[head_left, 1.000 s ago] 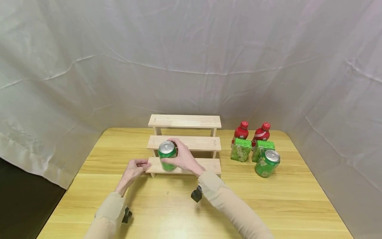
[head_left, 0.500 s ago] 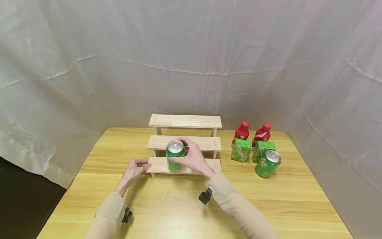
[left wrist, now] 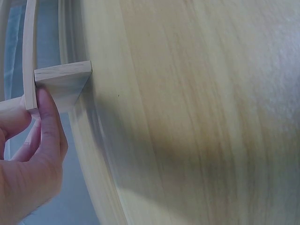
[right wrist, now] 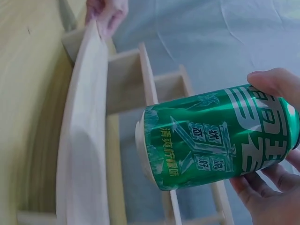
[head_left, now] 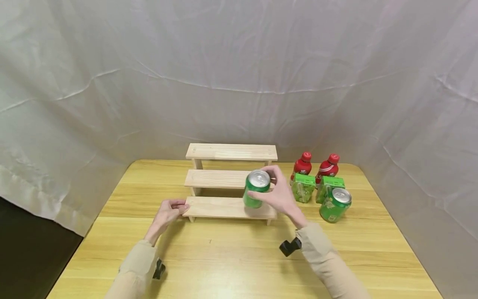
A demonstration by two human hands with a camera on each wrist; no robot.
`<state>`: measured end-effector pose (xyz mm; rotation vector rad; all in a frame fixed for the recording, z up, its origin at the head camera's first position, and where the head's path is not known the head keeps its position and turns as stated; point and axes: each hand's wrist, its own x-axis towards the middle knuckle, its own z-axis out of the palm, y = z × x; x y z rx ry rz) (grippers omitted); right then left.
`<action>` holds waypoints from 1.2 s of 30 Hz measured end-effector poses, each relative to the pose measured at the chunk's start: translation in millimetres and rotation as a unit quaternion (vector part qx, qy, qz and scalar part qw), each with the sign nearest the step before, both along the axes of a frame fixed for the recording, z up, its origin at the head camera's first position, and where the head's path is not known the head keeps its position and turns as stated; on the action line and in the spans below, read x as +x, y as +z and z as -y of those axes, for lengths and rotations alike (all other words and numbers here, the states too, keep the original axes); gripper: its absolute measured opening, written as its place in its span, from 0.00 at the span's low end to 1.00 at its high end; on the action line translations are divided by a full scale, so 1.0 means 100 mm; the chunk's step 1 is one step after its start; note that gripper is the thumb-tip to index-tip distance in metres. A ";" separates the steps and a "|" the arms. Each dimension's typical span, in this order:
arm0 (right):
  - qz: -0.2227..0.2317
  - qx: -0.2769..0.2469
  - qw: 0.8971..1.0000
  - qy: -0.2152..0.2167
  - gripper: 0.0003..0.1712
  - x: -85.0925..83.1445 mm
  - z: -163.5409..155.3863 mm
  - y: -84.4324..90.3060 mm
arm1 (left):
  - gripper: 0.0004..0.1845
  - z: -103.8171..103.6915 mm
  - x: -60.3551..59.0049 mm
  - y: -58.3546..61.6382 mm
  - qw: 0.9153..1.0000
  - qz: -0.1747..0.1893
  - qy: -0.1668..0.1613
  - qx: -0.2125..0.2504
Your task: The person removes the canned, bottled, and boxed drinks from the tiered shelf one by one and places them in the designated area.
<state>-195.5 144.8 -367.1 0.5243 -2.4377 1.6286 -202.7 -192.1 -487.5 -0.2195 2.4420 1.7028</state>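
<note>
My right hand (head_left: 282,195) grasping green can (head_left: 256,188), lifted above right end of rack's (head_left: 231,178) lowest step. My left hand (head_left: 168,211) pinching rack's left end, judged steadying it on table (head_left: 224,257).

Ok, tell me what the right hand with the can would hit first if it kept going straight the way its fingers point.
The right hand grips the green can, fingers pointing left and away. Going straight on, the can would probably meet the middle step of the wooden rack first, though depth is hard to judge.
</note>
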 end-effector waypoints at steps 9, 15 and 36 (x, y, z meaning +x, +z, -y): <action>-0.009 0.030 0.995 -0.098 0.38 0.04 -0.53 0.03 | 0.20 0.01 -0.01 0.00 1.000 0.002 0.000 -0.004; 0.018 0.036 0.989 -0.145 0.39 0.01 -0.85 -0.10 | 0.20 0.02 -0.01 0.00 1.000 0.001 -0.002 -0.008; 0.039 0.094 0.977 -0.189 0.42 -0.13 -1.25 -0.71 | 0.21 0.02 0.00 0.00 1.000 -0.003 -0.004 0.021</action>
